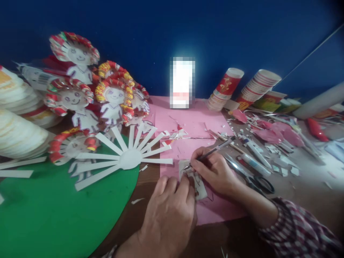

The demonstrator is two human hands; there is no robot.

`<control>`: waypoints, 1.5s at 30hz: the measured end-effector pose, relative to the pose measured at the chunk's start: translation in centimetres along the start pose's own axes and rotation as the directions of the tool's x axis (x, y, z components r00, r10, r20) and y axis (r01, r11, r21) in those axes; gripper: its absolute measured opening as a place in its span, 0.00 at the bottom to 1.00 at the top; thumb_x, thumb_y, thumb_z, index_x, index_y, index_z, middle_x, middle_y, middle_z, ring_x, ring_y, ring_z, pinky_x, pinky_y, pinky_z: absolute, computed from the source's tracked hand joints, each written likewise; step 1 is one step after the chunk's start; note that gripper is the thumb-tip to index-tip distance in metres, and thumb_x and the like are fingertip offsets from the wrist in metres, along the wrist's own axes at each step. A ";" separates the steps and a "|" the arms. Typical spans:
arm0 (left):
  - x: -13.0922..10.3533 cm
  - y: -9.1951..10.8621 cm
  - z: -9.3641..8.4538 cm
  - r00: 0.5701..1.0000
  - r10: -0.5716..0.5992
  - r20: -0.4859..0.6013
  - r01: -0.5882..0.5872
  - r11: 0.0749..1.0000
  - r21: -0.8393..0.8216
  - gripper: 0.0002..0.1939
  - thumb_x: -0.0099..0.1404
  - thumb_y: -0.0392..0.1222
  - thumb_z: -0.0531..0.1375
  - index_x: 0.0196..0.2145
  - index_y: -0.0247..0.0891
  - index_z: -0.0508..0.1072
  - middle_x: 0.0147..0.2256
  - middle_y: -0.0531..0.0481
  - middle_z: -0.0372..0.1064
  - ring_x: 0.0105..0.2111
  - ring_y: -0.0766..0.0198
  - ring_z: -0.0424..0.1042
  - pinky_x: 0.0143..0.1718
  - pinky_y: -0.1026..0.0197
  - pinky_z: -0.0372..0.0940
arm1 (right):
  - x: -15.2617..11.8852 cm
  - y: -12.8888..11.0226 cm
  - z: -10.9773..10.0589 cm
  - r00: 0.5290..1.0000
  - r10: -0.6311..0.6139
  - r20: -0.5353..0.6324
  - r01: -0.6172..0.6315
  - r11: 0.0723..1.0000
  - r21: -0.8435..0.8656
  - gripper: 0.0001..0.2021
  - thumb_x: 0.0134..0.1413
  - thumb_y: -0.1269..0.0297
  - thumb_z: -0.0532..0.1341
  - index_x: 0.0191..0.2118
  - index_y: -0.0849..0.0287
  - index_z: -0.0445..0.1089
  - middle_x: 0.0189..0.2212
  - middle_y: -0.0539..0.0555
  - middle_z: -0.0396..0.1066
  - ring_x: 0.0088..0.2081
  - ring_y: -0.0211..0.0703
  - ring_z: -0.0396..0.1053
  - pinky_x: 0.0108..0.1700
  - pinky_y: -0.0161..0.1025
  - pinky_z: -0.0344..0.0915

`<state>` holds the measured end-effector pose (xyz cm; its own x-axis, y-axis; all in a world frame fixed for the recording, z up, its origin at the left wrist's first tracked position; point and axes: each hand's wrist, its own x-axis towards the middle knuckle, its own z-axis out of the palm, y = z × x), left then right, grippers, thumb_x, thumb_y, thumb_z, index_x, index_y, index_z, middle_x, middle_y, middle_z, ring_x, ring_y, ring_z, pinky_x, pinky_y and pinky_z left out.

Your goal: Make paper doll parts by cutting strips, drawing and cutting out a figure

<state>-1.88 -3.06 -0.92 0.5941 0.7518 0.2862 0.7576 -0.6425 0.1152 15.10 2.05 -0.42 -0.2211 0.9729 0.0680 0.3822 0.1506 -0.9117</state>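
Observation:
In my right hand (212, 170) is a thin pen (216, 147), its tip on a small white paper piece (200, 188) with dark drawn lines. My left hand (172, 209) presses on the left part of this paper, fingers bent and close together, covering some of it. Beneath the paper lies a pink sheet (169, 152) with dark marks. To the left, a white paper cutout (130, 158) with long strips fanning out rests partly on a round green board (67, 215).
Paper dolls (111, 95) with red and yellow curled rims stand at the back left, beside stacked cups (21, 132). More cups (225, 84) lean at the back right. Black-handled scissors (263, 184), a glue tube (255, 165) and paper scraps lie right of my right hand.

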 end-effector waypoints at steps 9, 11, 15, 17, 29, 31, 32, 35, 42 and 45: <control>0.4 -0.2 -0.5 0.995 0.005 0.104 -0.002 0.999 -0.032 0.13 0.64 0.40 0.55 0.44 0.36 0.73 0.40 0.46 0.71 0.36 0.54 0.65 0.41 0.49 0.58 | 0.2 0.6 -0.3 0.988 -0.069 -0.140 0.101 0.966 0.238 0.07 0.63 0.61 0.57 0.43 0.55 0.68 0.27 0.48 0.72 0.24 0.33 0.67 0.26 0.31 0.64; 0.4 -0.2 -0.5 0.995 0.008 0.097 -0.006 1.000 -0.015 0.13 0.64 0.39 0.54 0.44 0.35 0.73 0.39 0.45 0.71 0.36 0.54 0.65 0.41 0.48 0.58 | 0.0 0.3 -0.7 0.986 -0.055 -0.156 0.090 0.970 0.226 0.07 0.64 0.61 0.55 0.43 0.56 0.67 0.27 0.48 0.72 0.24 0.33 0.68 0.25 0.30 0.63; 0.4 -0.2 -0.5 0.996 0.006 0.092 -0.003 1.000 -0.025 0.13 0.63 0.36 0.54 0.44 0.34 0.73 0.36 0.46 0.70 0.36 0.55 0.66 0.42 0.48 0.58 | -1.6 -0.7 -1.4 0.993 -0.081 -0.083 0.074 0.994 -0.086 0.07 0.63 0.62 0.57 0.40 0.58 0.69 0.30 0.50 0.73 0.28 0.35 0.69 0.31 0.33 0.65; 0.4 -0.2 -0.5 0.995 0.004 0.099 -0.001 1.000 -0.029 0.13 0.62 0.36 0.54 0.43 0.35 0.73 0.37 0.46 0.70 0.37 0.54 0.66 0.42 0.48 0.58 | -2.8 -1.0 -1.3 0.995 -0.094 -0.021 0.083 0.948 -0.307 0.05 0.61 0.64 0.58 0.39 0.57 0.70 0.30 0.51 0.73 0.30 0.37 0.69 0.34 0.35 0.66; 0.5 0.1 -1.4 0.995 0.026 0.098 -0.027 1.000 0.014 0.14 0.65 0.38 0.52 0.45 0.34 0.72 0.39 0.45 0.70 0.40 0.52 0.67 0.45 0.48 0.58 | -4.6 0.4 -0.2 0.941 -0.333 0.063 0.306 0.758 -0.576 0.10 0.53 0.69 0.63 0.43 0.56 0.71 0.39 0.58 0.75 0.52 0.52 0.65 0.53 0.47 0.64; 0.7 0.2 -1.5 0.995 0.035 0.093 -0.038 0.999 0.037 0.12 0.65 0.37 0.52 0.43 0.33 0.72 0.38 0.45 0.70 0.40 0.53 0.67 0.46 0.48 0.58 | -4.6 0.5 -0.3 0.946 -0.321 0.053 0.290 0.758 -0.583 0.10 0.53 0.68 0.64 0.43 0.56 0.72 0.40 0.57 0.75 0.54 0.53 0.64 0.53 0.47 0.63; 0.8 0.2 -1.7 0.995 0.039 0.090 -0.044 0.998 0.049 0.11 0.65 0.36 0.52 0.42 0.33 0.72 0.37 0.45 0.70 0.40 0.53 0.67 0.47 0.48 0.58 | -4.6 0.5 -0.3 0.947 -0.316 0.056 0.287 0.758 -0.586 0.11 0.52 0.68 0.64 0.43 0.56 0.72 0.40 0.57 0.75 0.54 0.53 0.63 0.53 0.48 0.63; 1.6 -0.2 -2.3 0.992 0.066 0.111 -0.073 0.995 0.064 0.10 0.66 0.35 0.51 0.37 0.33 0.72 0.34 0.44 0.71 0.38 0.53 0.69 0.46 0.48 0.59 | -4.5 0.8 -0.3 0.948 -0.313 0.052 0.282 0.755 -0.592 0.12 0.49 0.69 0.65 0.42 0.55 0.72 0.40 0.56 0.74 0.53 0.53 0.64 0.53 0.47 0.63; 5.8 -4.3 -3.8 0.981 0.106 0.160 -0.077 0.981 -0.177 0.09 0.64 0.34 0.56 0.39 0.38 0.76 0.38 0.48 0.76 0.40 0.58 0.73 0.44 0.55 0.62 | -4.6 1.0 -0.1 0.960 -0.279 0.019 0.232 0.759 -0.609 0.13 0.48 0.69 0.66 0.42 0.54 0.72 0.40 0.56 0.73 0.54 0.52 0.64 0.52 0.46 0.63; 7.1 -5.5 -3.7 0.973 0.124 0.197 -0.072 0.965 -0.254 0.10 0.62 0.33 0.56 0.36 0.40 0.77 0.36 0.50 0.77 0.38 0.60 0.73 0.42 0.58 0.63 | -4.7 0.8 -0.1 0.967 -0.256 -0.001 0.201 0.761 -0.617 0.11 0.48 0.68 0.66 0.40 0.54 0.72 0.42 0.57 0.72 0.54 0.52 0.65 0.52 0.46 0.64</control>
<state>-2.84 5.29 3.99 0.7251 0.6805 0.1054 0.6194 -0.7114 0.3320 16.53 -2.39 -1.45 -0.3110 0.9020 0.2993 0.7998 0.4186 -0.4303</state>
